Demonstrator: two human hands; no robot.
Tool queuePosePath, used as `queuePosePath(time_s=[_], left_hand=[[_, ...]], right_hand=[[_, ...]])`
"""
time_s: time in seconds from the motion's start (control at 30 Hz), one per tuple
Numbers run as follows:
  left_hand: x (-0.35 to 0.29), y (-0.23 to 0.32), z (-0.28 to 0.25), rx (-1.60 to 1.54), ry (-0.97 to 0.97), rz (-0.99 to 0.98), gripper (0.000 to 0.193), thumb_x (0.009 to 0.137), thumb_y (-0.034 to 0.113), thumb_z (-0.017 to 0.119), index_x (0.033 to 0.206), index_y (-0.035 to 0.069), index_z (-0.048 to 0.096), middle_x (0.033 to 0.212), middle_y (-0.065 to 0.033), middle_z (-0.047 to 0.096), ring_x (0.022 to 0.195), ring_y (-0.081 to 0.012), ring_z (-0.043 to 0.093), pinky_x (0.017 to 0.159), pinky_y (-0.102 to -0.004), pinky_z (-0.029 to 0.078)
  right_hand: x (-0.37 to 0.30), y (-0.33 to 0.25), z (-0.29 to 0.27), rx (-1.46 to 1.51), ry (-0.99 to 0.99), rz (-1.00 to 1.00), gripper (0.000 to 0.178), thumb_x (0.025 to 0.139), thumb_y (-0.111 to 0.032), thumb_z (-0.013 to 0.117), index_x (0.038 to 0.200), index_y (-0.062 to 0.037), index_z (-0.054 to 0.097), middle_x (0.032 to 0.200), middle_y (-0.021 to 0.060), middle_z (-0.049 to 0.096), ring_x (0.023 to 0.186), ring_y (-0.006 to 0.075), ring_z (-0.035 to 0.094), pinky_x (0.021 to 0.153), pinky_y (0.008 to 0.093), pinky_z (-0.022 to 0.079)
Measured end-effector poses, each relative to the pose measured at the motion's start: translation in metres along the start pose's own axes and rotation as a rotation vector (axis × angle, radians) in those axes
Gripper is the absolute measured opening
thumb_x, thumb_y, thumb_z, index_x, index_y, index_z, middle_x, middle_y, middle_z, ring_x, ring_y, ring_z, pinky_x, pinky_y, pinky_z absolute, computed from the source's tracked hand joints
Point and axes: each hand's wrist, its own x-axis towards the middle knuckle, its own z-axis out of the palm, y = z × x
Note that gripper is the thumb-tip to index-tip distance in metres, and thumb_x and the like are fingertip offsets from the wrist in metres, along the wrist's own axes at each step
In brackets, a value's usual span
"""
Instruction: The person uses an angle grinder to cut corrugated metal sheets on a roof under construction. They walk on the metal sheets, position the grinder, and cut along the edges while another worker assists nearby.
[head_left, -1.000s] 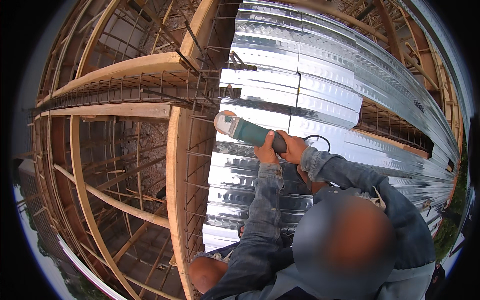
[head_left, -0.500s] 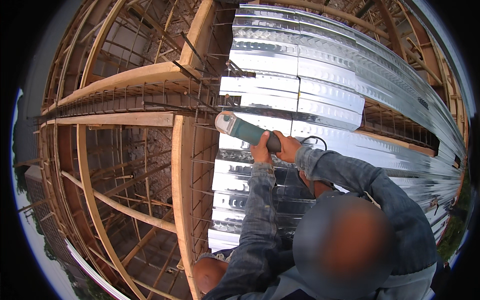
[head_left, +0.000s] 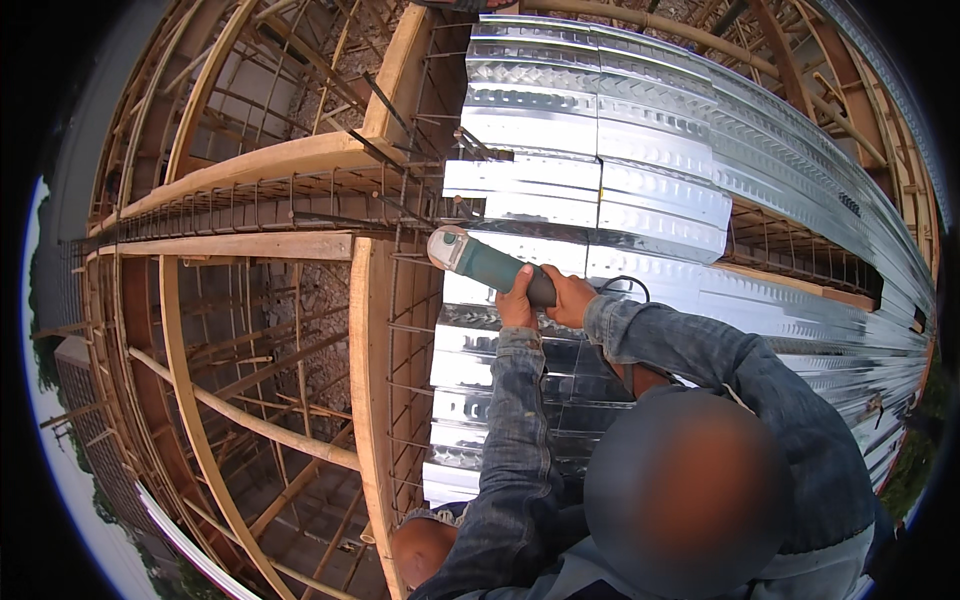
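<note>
Both my hands are closed around a green angle grinder (head_left: 490,265) with a grey rear grip and a pale metal head. My left hand (head_left: 516,303) wraps the body near its middle, thumb on top. Just behind it, my right hand (head_left: 571,298) grips the rear end, where a dark cord (head_left: 630,281) loops out. The grinder's head points left, over the cut edge of the shiny corrugated metal decking (head_left: 540,130). Its disc is hidden beneath the head, so I cannot tell whether it touches the sheet. Denim sleeves cover both my forearms.
Along the decking's left edge runs a rebar cage (head_left: 405,340) beside a timber form board (head_left: 368,400). Further left are deep openings crossed by wooden poles (head_left: 270,425). Rebar ends (head_left: 385,150) jut toward the sheets. At right, a long gap (head_left: 800,255) breaks the decking.
The grinder and both hands have shifted slightly left against the decking. The whole view has moved a little. My grip on the tool looks the same.
</note>
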Motion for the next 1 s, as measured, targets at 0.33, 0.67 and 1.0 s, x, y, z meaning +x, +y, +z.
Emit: queuePosePath(time_s=[0.33,0.67,1.0], left_hand=[[0.005,0.004,-0.002,0.028,0.003,0.012,0.04,0.074,0.015,0.073,0.106,0.001,0.053,0.095,-0.0075,0.058,0.086,-0.0193,0.058,0.079,-0.034,0.049],[0.009,0.006,-0.005,0.004,0.04,-0.035,0.039,0.072,0.012,0.076,0.102,0.0,0.054,0.093,-0.0082,0.06,0.083,-0.0192,0.06,0.076,-0.0328,0.051],[0.01,0.007,-0.002,-0.009,0.045,-0.014,0.04,0.071,0.012,0.076,0.101,-0.002,0.054,0.092,-0.0099,0.06,0.082,-0.0199,0.061,0.074,-0.0324,0.053]], right_hand=[[0.006,-0.002,0.0,0.006,-0.043,0.048,0.076,0.07,-0.016,0.066,0.136,-0.0036,0.028,0.097,0.026,0.061,0.092,0.0399,0.06,0.083,0.044,0.048],[0.007,-0.005,0.001,0.002,-0.031,0.04,0.077,0.07,-0.017,0.068,0.135,-0.0047,0.028,0.101,0.0259,0.06,0.093,0.0406,0.06,0.082,0.0446,0.048],[0.013,0.0,0.003,-0.031,-0.036,0.05,0.08,0.07,-0.019,0.068,0.137,-0.0058,0.027,0.1,0.0263,0.06,0.093,0.0405,0.06,0.082,0.0444,0.048]])
